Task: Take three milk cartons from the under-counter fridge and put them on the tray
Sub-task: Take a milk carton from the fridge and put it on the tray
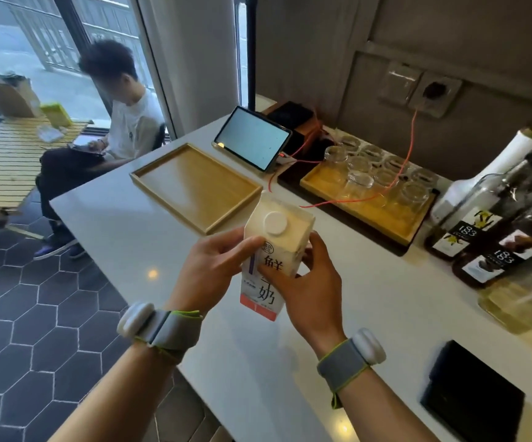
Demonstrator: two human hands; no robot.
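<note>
A white milk carton (pixel 277 237) with a round white cap, black characters and a red band at its base is held upright above the white counter (pixel 124 231). My left hand (pixel 213 269) grips its left side and my right hand (pixel 306 282) grips its right side and front. Just beyond the carton lies a wooden tray (pixel 194 186) with a raised rim and nothing on it. The fridge is out of view.
A tablet (pixel 251 138) stands propped behind the tray. To the right, a second wooden tray (pixel 369 212) holds several upturned glasses, crossed by red cables. Syrup bottles (pixel 497 244) crowd the right edge. A black pad (pixel 472 397) lies near right. A person sits beyond the counter's left edge.
</note>
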